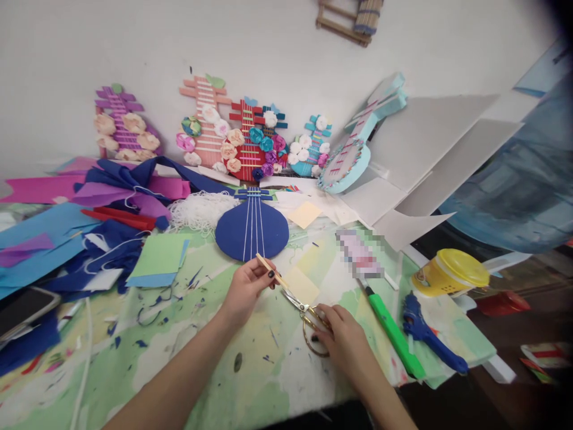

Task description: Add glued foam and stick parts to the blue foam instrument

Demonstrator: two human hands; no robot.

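Within the head view, left hand: nearly closed, a thin pale strip being pinched between thumb and fingers.
Right hand: gold-handled scissors are gripped by curled fingers, blades directed toward the strip's lower end; contact cannot be told.
Blue guitar shape: placed just beyond the left hand, strung in white.
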